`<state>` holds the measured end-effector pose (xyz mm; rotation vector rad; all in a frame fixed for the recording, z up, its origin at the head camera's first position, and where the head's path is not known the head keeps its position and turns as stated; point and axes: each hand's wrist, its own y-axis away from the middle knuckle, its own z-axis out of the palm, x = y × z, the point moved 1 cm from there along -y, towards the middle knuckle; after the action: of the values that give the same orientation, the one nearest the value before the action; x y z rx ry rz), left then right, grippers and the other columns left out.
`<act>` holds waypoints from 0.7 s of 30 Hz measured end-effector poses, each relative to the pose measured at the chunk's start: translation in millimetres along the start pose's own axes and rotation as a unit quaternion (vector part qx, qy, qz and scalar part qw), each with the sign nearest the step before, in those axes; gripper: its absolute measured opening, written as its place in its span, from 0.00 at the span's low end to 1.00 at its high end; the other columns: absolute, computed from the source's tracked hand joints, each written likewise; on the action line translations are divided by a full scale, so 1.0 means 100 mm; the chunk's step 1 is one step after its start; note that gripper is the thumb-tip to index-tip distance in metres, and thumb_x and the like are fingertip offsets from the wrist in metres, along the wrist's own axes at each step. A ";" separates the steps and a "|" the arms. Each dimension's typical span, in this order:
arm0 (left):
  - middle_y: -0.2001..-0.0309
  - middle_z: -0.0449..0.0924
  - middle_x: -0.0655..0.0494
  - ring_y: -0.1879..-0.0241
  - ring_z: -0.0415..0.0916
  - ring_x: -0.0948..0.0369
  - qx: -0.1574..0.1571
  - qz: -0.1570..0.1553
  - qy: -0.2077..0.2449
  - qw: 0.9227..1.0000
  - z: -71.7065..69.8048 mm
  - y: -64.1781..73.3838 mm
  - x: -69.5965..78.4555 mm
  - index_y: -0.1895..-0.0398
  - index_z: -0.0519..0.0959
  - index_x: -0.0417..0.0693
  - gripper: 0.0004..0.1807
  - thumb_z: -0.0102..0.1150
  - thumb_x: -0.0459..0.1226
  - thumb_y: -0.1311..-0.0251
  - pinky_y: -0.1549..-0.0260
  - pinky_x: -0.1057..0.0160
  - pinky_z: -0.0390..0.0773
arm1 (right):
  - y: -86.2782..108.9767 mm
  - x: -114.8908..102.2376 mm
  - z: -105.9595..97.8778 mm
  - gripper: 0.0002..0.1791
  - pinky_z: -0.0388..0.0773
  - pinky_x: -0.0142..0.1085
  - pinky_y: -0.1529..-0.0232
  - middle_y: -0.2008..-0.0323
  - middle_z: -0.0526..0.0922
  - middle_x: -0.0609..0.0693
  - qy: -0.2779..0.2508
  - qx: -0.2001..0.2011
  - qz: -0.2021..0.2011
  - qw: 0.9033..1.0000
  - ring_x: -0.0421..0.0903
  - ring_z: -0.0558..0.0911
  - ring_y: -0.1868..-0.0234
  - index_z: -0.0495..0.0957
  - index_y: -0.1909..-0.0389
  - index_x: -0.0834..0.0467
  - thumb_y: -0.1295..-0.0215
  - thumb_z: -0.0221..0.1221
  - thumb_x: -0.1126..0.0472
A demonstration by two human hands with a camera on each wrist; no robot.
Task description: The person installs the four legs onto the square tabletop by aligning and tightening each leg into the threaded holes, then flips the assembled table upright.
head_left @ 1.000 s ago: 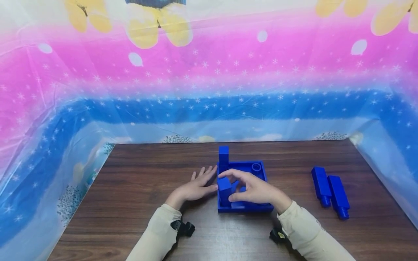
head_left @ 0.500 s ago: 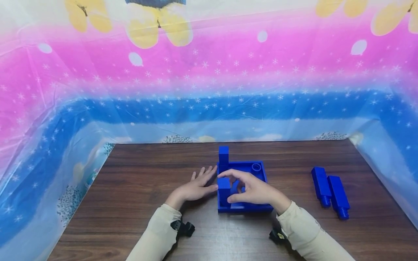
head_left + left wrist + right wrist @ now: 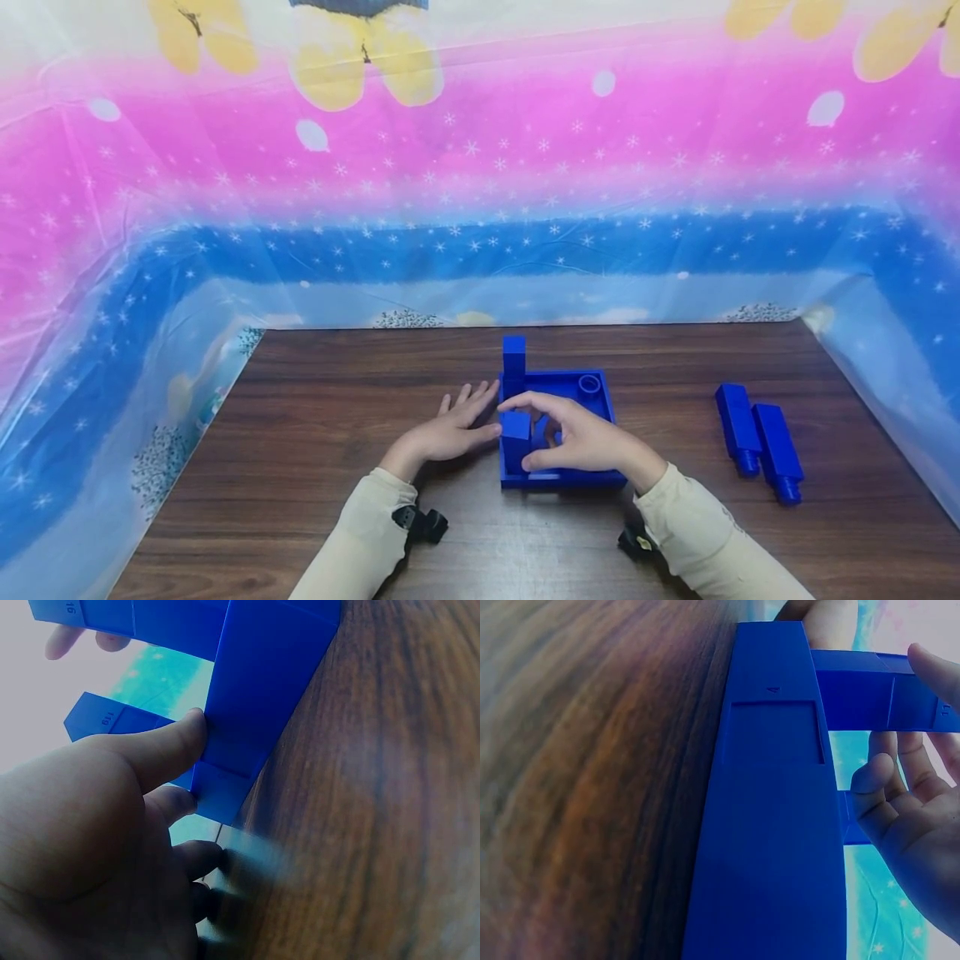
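Note:
A square blue tray-like base (image 3: 562,482) lies on the table, with a round socket (image 3: 589,384) at its far right corner. Two square blue posts stand upright on its left side: a far post (image 3: 513,354) and a near post (image 3: 515,427). My right hand (image 3: 581,433) holds the near post, thumb on the near side and index finger round the back; the right wrist view shows the other fingers bent beside it. My left hand (image 3: 446,433) lies with straight fingers along the base's left side. In the left wrist view its thumb (image 3: 176,746) presses the base's side wall (image 3: 262,682).
To the right, a loose blue post (image 3: 737,421) and another loose post (image 3: 778,446) lie side by side, their threaded ends towards me. Dark wooden table (image 3: 337,375) surrounds the base. A patterned cloth (image 3: 480,167) hangs behind and at both sides.
The near post has turned slightly, so its faces now line up with the base. My right hand's fingers have shifted a little around it; my left hand stays put.

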<state>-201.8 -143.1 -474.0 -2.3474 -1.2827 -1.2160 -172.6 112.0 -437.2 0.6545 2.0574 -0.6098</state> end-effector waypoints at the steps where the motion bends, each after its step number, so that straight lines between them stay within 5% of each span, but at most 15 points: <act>1: 0.14 0.35 0.43 0.17 0.22 0.43 -0.002 0.001 0.001 1.000 0.00 0.01 0.01 0.12 0.41 0.53 0.48 0.46 0.64 0.23 0.23 0.39 0.20 | 0.00 0.00 0.00 0.36 0.82 0.37 0.65 0.50 0.79 0.49 0.001 -0.001 0.000 1.000 0.51 0.76 0.56 0.71 0.26 0.53 0.33 0.73 0.59; 9: 0.14 0.34 0.42 0.17 0.21 0.42 0.000 0.011 0.009 1.000 -0.01 0.00 -0.01 0.12 0.41 0.54 0.47 0.47 0.63 0.22 0.24 0.37 0.19 | 0.00 0.00 -0.04 0.37 0.84 0.43 0.51 0.28 0.73 0.56 0.006 -0.019 -0.014 1.000 0.50 0.77 0.36 0.68 0.24 0.56 0.33 0.70 0.64; 14: 0.14 0.34 0.44 0.17 0.21 0.44 0.004 0.013 0.005 1.000 0.01 -0.03 -0.06 0.12 0.41 0.55 0.48 0.46 0.65 0.23 0.24 0.39 0.19 | 0.00 0.01 -0.04 0.37 0.78 0.51 0.36 0.23 0.67 0.58 -0.030 -0.047 0.006 0.998 0.56 0.71 0.28 0.64 0.21 0.57 0.30 0.60 0.72; 21: 0.14 0.35 0.45 0.16 0.21 0.46 -0.001 0.006 0.015 1.000 0.00 -0.01 -0.02 0.12 0.40 0.57 0.51 0.45 0.69 0.26 0.24 0.40 0.20 | 0.01 0.02 -0.02 0.33 0.67 0.54 0.27 0.21 0.64 0.58 -0.066 -0.082 0.033 0.994 0.58 0.64 0.22 0.61 0.19 0.55 0.21 0.54 0.67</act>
<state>-202.9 -143.6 -475.6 -2.3266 -1.2559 -1.2436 -173.8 114.5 -438.5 0.5700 1.9305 -0.4293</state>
